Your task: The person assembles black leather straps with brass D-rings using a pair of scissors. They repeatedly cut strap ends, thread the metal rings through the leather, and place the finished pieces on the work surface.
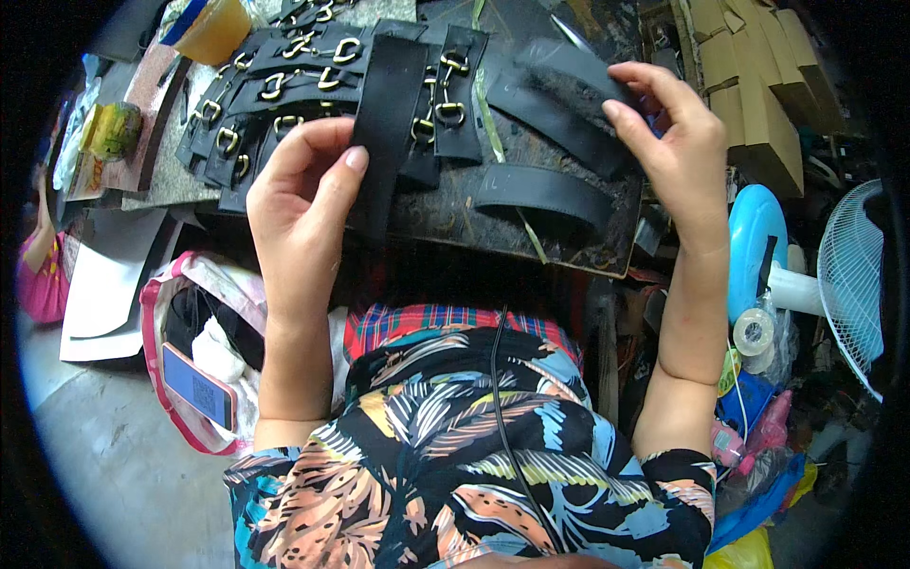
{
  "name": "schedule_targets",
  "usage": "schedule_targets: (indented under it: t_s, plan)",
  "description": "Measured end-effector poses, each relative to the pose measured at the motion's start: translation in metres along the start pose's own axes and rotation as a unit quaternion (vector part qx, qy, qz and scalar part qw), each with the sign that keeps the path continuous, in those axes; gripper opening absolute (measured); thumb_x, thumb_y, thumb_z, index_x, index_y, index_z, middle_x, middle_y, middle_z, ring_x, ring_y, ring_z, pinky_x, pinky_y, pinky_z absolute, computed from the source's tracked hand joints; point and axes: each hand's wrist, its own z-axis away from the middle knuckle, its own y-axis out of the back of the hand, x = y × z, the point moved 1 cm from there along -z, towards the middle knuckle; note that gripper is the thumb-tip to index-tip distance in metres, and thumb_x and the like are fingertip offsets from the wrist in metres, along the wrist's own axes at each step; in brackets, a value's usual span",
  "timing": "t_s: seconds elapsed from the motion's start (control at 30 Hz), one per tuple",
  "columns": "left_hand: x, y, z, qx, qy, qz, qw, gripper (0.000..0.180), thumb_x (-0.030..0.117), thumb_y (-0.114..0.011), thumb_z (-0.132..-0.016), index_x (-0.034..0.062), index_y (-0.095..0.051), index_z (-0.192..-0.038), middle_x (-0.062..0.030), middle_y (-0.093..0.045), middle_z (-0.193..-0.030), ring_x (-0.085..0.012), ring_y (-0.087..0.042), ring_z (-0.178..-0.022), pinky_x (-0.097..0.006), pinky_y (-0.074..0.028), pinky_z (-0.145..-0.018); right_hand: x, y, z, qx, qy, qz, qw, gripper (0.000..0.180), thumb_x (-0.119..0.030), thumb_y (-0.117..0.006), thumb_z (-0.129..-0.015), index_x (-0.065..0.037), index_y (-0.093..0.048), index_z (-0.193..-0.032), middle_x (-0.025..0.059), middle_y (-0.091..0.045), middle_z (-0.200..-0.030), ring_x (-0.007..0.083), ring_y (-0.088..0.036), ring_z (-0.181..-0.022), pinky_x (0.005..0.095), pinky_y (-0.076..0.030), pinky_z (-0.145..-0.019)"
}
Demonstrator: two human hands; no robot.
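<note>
Surface: a dark, worn work board (531, 237) lies just ahead of the person's lap, scuffed and streaked, with a pale stone slab (166, 161) beside it on the left.
Room: a cluttered workshop, with stacked cardboard boxes (758, 85) at upper right, a white fan (858, 275) and a blue disc (755, 237) on the right, and a pink-trimmed bag (204, 351) with a phone (197, 387) at lower left.
Left hand: the left hand (301, 204) is up over the board's left part, thumb and fingers pinching a plain black strap (387, 123) that stands nearly upright.
Right hand: the right hand (668, 142) pinches the end of another black strip (569, 81) at the board's right side.
Edges: the board's near edge runs just above the lap; its right corner sits close to the right wrist.
Open room: little; a narrow bare patch of board shows between the two hands.
Count, buckled straps: a fanned pile of black straps with gold buckles (275, 104), too overlapped to count exactly.
Count, curved pieces: one folded black band (545, 194) lies flat, apart from both hands.
Count, tape: one tape roll (754, 332) near the fan.
</note>
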Motion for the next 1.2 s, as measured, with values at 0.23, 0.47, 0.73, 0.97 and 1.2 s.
schedule_targets:
  t_s: [0.23, 0.47, 0.73, 0.97, 1.2]
  plan:
    - [-0.002, -0.003, 0.003, -0.018, 0.007, 0.005, 1.000, 0.019, 0.000, -0.068, -0.095, -0.0040, -0.068, -0.113, -0.0031, -0.070, -0.102, -0.0067, -0.063, -0.092, -0.021, -0.049, -0.084, -0.009, -0.015, 0.016, -0.091, 0.069, 0.087, 0.990, 0.044, -0.018, -0.083, -0.079, -0.012, -0.071, -0.121, 0.0081, -0.071, -0.107, 0.0239, -0.069, -0.099, 0.0354, -0.055, -0.087]
    - [-0.001, 0.000, 0.005, 0.005, 0.000, 0.006, 1.000, 0.020, 0.000, -0.069, -0.095, -0.0039, -0.069, -0.114, -0.0026, -0.070, -0.102, -0.0067, -0.063, -0.093, -0.021, -0.049, -0.084, -0.019, 0.004, 0.021, -0.004, 0.087, 0.040, 0.995, 0.038, -0.011, -0.079, -0.081, -0.008, -0.072, -0.118, 0.0107, -0.072, -0.107, 0.0230, -0.067, -0.095, 0.0335, -0.053, -0.086]
    - [-0.001, -0.002, 0.006, 0.012, -0.006, 0.029, 0.999, 0.020, 0.000, -0.069, -0.094, -0.0039, -0.068, -0.114, -0.0030, -0.070, -0.102, -0.0076, -0.063, -0.093, -0.022, -0.050, -0.085, -0.042, -0.001, 0.037, -0.146, 0.138, -0.018, 0.979, 0.050, -0.004, -0.083, -0.067, -0.004, -0.068, -0.115, 0.0131, -0.071, -0.110, 0.0299, -0.068, -0.102, 0.0384, -0.054, -0.091]
    - [-0.001, -0.027, 0.008, -0.071, 0.010, 0.007, 0.997, 0.019, 0.000, -0.068, -0.095, -0.0035, -0.069, -0.114, -0.0015, -0.070, -0.101, -0.0052, -0.063, -0.090, -0.020, -0.050, -0.082, 0.013, -0.026, -0.041, 0.029, 0.090, 0.050, 0.994, 0.042, -0.025, -0.079, -0.088, -0.010, -0.069, -0.125, 0.0113, -0.071, -0.117, 0.0261, -0.067, -0.109, 0.0369, -0.053, -0.095]
    - [-0.004, -0.028, 0.007, -0.086, 0.097, 0.120, 0.984, 0.020, 0.001, -0.070, -0.093, -0.0005, -0.064, -0.113, 0.0002, -0.067, -0.099, -0.0041, -0.062, -0.085, -0.020, -0.052, -0.072, -0.004, -0.026, -0.016, 0.043, 0.168, 0.131, 0.976, 0.040, -0.036, -0.077, -0.087, -0.011, -0.072, -0.118, 0.0081, -0.071, -0.107, 0.0280, -0.065, -0.102, 0.0389, -0.054, -0.088]
